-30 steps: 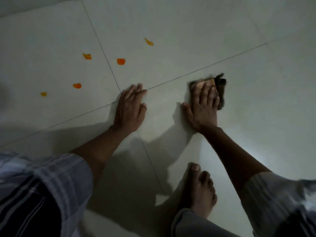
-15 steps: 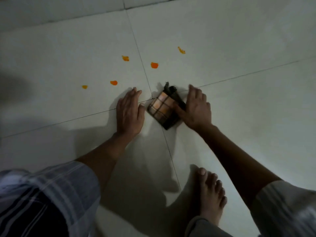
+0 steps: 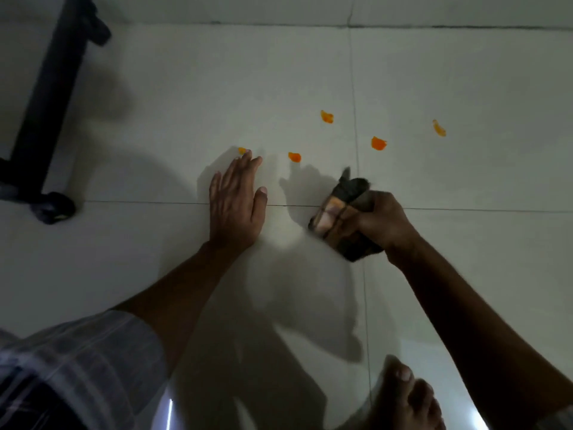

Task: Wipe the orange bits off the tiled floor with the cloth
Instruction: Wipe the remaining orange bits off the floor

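Several orange bits lie on the pale tiled floor (image 3: 465, 243): one (image 3: 242, 150) at my left fingertips, one (image 3: 294, 157) just right of it, one (image 3: 327, 116) farther away, one (image 3: 378, 143) past the tile joint and one (image 3: 439, 128) at the far right. My left hand (image 3: 235, 203) rests flat on the floor with straight fingers. My right hand (image 3: 378, 225) grips a folded dark checked cloth (image 3: 338, 212), lifted off the tile a short way below the orange bits.
A black metal frame (image 3: 46, 97) with a castor (image 3: 54, 207) stands at the left. My bare foot (image 3: 409, 398) is at the bottom right, my striped sleeve (image 3: 77, 367) at the bottom left. A wall edge (image 3: 279, 23) runs along the top.
My right hand slid the cloth left toward the orange bits, then curled around it and raised it. The view shifted, bringing the black frame into sight. My left hand stayed flat.
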